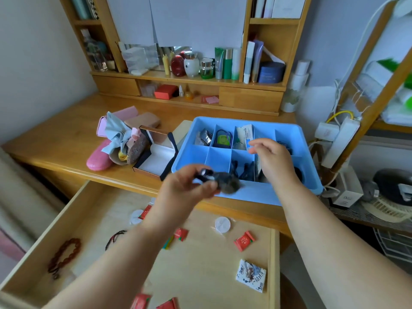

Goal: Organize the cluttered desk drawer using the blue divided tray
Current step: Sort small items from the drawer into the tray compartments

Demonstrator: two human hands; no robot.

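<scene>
In the open pale-wood drawer [93,219] nearest the viewer, several items remain loose: red foil sachets [244,240], a white printed packet [251,275], a round white cotton pad [222,223], a string of reddish-brown beads [64,256] and a thinner dark bead string [114,237]. Judgement: sorting is part done, with the drawer not yet cleared.

Above the drawer's far edge, the left hand [180,192] carries a small dark, blurred object with a fuzzy grey part [219,180]; its nature cannot be determined. The fingers [206,189] are curled round it and pinch it against the thumb.

Beyond, on the wooden desk [66,139], sits the blue plastic divided tray [252,192]. The right hand [273,159] hovers over its middle compartments, fingers loosely spread and holding nothing; contact with the tray contents cannot be confirmed. Far compartments already hold a green device with cord [221,139] and white-and-blue boxes [247,134]; the two near-left compartments show no contents.

Judgement: the step in hand is transfer of the dark object to the tray. The next move calls for choosing a free compartment, lowering the object and releasing it.

Left of the tray lie an open white-lined box [156,157] and a pink quilted pouch [99,159].
</scene>
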